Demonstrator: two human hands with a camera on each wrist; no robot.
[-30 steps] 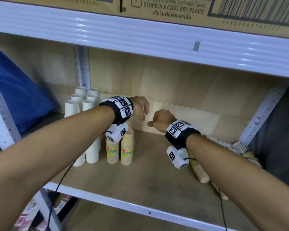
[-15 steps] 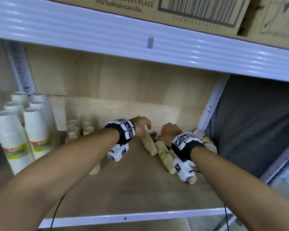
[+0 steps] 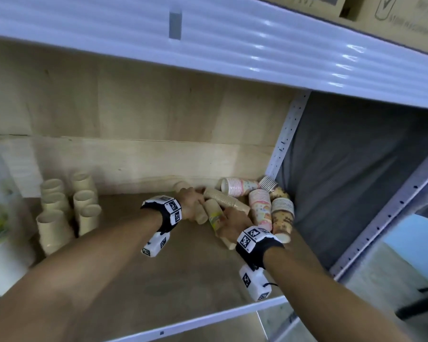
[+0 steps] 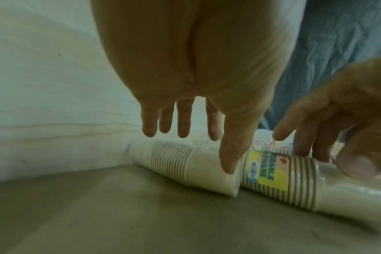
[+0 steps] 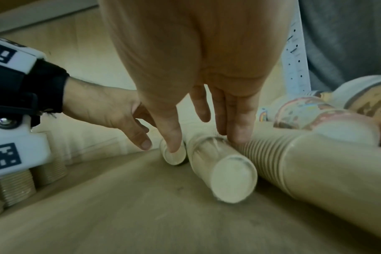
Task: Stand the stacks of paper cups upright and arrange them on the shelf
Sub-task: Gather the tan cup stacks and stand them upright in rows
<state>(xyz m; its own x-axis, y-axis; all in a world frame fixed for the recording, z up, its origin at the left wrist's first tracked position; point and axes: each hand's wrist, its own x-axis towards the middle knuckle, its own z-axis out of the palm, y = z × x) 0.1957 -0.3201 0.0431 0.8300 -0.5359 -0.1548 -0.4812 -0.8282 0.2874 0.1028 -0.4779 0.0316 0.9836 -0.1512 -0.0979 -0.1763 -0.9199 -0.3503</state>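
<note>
Plywood backs the shelf (image 3: 124, 287) I am reaching into, with a white metal beam running across the upper part of the frame. At the left edge stand the white cup stacks (image 3: 0, 243), and just right of them the upright beige stacks (image 3: 67, 213) already set in a group. A second ago my view sat on those upright cups and my hands were curled near them, holding nothing; now my view has swung to the right end of the shelf, and both hands have come down onto the pile of fallen stacks. I take that to mean the next pair is about to be picked up.

Centre frame, my left hand (image 3: 190, 206) hangs with fingers spread and straight over the plain beige stack (image 4: 180, 165) lying on its side, thumb tip touching it near its closed end; nothing is gripped yet. Just right, my right hand (image 3: 232, 225) has its fingers resting on the wrapped stack with a yellow label (image 4: 278, 177), also on its side, thumb not yet closed round it. Further right, in the corner by the upright post, lie the patterned stacks (image 3: 260, 206), tumbled against each other.
</note>
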